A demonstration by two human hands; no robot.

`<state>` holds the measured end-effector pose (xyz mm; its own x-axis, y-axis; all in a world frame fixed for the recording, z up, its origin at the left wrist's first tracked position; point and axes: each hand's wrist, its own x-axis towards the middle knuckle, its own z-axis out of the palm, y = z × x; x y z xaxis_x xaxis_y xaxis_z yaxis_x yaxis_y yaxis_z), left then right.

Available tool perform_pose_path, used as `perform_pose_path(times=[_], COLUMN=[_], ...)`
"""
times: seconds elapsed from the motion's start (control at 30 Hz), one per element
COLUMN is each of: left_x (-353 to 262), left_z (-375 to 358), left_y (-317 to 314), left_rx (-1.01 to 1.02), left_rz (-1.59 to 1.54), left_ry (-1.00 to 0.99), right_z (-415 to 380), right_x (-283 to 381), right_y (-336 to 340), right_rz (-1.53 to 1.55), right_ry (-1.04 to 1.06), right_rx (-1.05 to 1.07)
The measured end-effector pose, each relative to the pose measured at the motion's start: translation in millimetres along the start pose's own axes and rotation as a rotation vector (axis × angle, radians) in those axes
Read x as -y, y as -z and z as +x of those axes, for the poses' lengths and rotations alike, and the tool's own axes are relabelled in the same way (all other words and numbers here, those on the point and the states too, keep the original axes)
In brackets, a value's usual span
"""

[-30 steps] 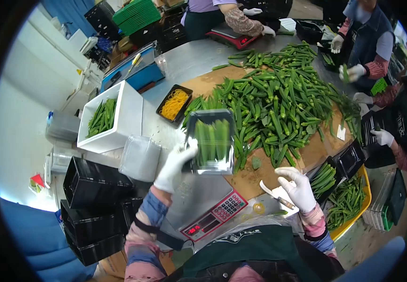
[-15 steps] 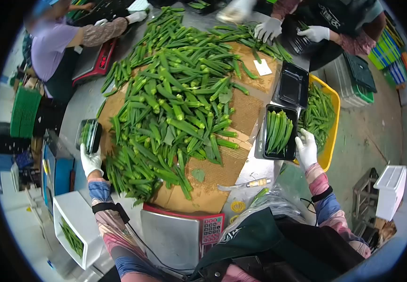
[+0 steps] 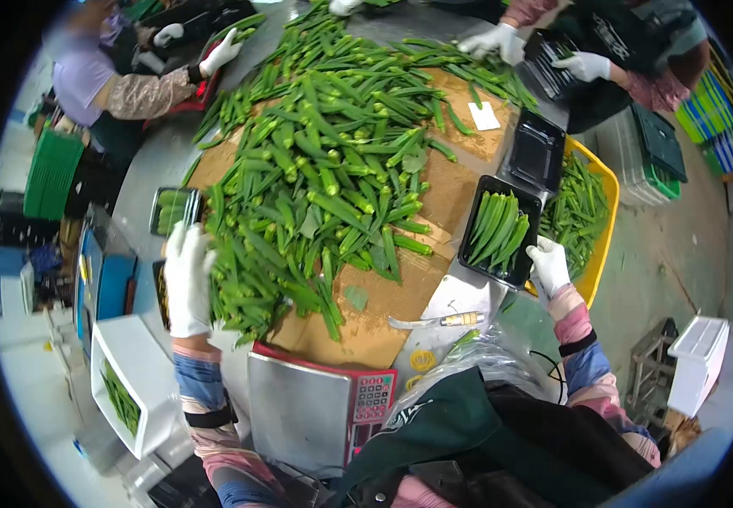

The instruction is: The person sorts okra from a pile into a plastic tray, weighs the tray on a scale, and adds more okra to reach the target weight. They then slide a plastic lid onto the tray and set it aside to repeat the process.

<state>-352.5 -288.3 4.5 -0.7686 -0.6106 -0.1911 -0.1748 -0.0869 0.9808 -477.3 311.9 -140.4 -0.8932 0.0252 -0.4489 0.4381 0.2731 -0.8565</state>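
Observation:
My right hand [image 3: 550, 264], in a white glove, grips the right edge of a black plastic tray [image 3: 470, 254] with a row of okra pods [image 3: 498, 229] lying in it. The tray sits slightly turned, in front of a second black tray [image 3: 537, 152]. My gloved left hand [image 3: 187, 284] is at the left side of the okra heap [image 3: 315, 178], its fingers stretched out and holding nothing. Just beyond those fingertips stands a filled black tray [image 3: 175, 211] of okra.
A red scale [image 3: 298, 415] stands right before me. A knife [image 3: 438, 320] with a light handle lies to its right. A yellow crate [image 3: 610, 195] of okra stands at right, a white bin [image 3: 112, 339] at lower left. Co-workers' gloved hands [image 3: 492, 42] work across the table.
My left hand has let go of the filled tray at left and drawn back with fingers extended. My right hand has turned its tray slightly. Co-workers' hands have shifted.

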Motion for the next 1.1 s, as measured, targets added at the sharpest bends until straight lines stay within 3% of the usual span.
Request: perform_pose_path(times=[0.17, 0.27, 0.33, 0.37, 0.4, 0.47, 0.53, 0.6, 0.63, 0.73, 0.77, 0.8, 0.9, 1.0, 1.1], left_x=[-8, 21, 36, 54, 40, 66, 77, 77, 88, 125, 125, 122, 87, 81, 90], left_z=[-147, -227, -268, -284, -298, -324, -351, -372, -381, -396, -400, -404, -408, -406, -407], left_y=[-67, -76, -74, -66, -56, -11, 29, 67, 85, 112, 110, 106, 80, 52, 16], left_rx=[0.316, 0.323, 0.165, 0.073, -0.075, -0.204, -0.305, -0.3, -0.322, -0.507, -0.598, -0.684, -0.826, -0.652, -0.586], left_rz=[0.016, 0.007, -0.023, -0.012, 0.309, -0.003, 0.012, 0.096, 0.149, 0.185, 0.21, 0.233, 0.769, 0.87, 0.976], left_ry=[0.153, 0.261, 0.2, 0.112, 0.088, 0.196, 0.135, 0.189, 0.194, 0.151, 0.118, 0.085, -0.1, -0.165, -0.183], right_z=[-46, -108, -130, -140, -154, -199, -230, -250, -258, -257, -255, -260, -240, -255, -266], right_x=[38, 87, 87, 70, 55, 76, 56, 46, 32, 29, 29, 56, 46, 80, 83], right_y=[-51, -121, -159, -182, -204, -228, -246, -252, -251, -250, -249, -248, -264, -291, -329], right_rz=[-0.098, -0.028, -0.146, -0.225, -0.294, -0.298, -0.245, -0.45, -0.367, -0.525, -0.5, -0.566, -0.477, -0.522, -0.494], right_ry=[0.169, 0.055, 0.043, 0.247, 0.454, 0.174, 0.144, 0.25, 0.17, 0.249, 0.372, 0.274, 0.764, 1.365, 1.615], right_rx=[0.203, 0.488, 0.749, 0.759, 0.763, 0.993, 1.197, 1.402, 1.446, 1.599, 1.533, 1.502, 1.336, 1.111, 1.164])
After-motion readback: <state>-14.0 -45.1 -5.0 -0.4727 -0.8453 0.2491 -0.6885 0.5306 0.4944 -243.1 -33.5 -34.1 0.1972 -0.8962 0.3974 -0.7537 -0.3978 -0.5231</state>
